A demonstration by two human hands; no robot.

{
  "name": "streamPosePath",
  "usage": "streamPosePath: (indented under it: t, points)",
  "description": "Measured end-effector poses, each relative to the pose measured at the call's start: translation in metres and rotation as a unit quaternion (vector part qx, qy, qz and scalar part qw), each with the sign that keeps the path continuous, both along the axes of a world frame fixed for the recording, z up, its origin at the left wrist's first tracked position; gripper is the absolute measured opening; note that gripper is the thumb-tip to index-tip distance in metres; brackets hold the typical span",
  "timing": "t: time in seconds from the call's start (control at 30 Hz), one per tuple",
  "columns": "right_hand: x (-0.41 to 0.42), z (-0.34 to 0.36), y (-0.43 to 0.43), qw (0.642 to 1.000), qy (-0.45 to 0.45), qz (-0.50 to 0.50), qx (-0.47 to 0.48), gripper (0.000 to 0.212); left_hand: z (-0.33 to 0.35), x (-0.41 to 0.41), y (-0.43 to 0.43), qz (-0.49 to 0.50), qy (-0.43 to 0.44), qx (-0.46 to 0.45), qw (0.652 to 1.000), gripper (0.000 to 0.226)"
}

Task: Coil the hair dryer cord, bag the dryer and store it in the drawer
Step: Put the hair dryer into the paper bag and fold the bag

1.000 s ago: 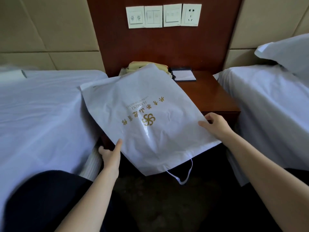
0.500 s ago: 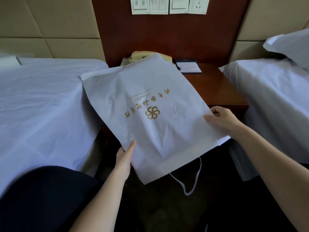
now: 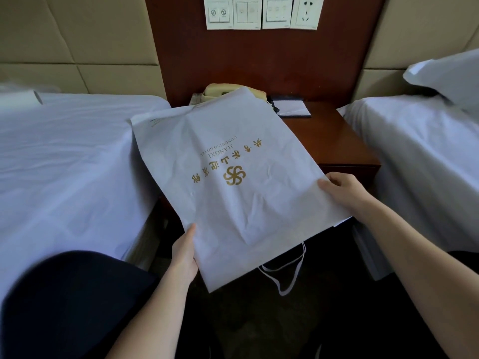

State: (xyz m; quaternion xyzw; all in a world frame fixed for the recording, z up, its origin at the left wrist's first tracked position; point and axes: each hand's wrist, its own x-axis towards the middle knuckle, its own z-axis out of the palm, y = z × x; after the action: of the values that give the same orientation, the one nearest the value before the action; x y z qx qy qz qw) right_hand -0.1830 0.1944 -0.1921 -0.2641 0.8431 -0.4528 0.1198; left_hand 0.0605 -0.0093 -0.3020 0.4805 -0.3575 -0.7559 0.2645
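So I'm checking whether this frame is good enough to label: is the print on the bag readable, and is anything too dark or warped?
Head view: the gold print on the bag is sharp but upside down; the floor and lap below are nearly black; wide-angle bending bows the wall panels and beds at the edges; both hands are evenly lit, without glare.

The telephone (image 3: 234, 92) is largely hidden behind the white bag (image 3: 233, 177), as is the near-left part of the nightstand (image 3: 337, 141). The left hand (image 3: 184, 255) fingers (all but the thumb) are covered by the bag. The wall switches (image 3: 261, 12) are cut off by the top edge.
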Motion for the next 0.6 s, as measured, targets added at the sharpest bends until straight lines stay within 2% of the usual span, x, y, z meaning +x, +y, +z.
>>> streamPosePath:
  t: [0.13,0.23,0.3,0.43,0.6]
  points:
    - [0.000,-0.004,-0.002,1.000,0.021,-0.008,0.018,0.022,-0.001,-0.003,0.010,0.066,-0.070,-0.097,0.991,0.037]
    - [-0.003,-0.006,-0.002,0.997,0.053,-0.017,0.044,0.025,0.010,-0.002,0.028,0.103,-0.041,-0.113,0.987,0.037]
    - [-0.003,-0.003,0.000,0.995,0.078,-0.017,0.056,0.028,0.018,0.002,0.031,0.099,-0.033,-0.138,0.985,0.033]
    - [0.000,0.009,0.002,0.991,0.115,-0.001,0.069,0.033,0.047,0.024,0.018,0.106,-0.035,-0.218,0.970,0.012]
    - [0.009,0.024,0.004,0.991,0.117,0.014,0.061,0.032,0.093,0.044,0.006,0.047,-0.031,-0.282,0.958,0.024]
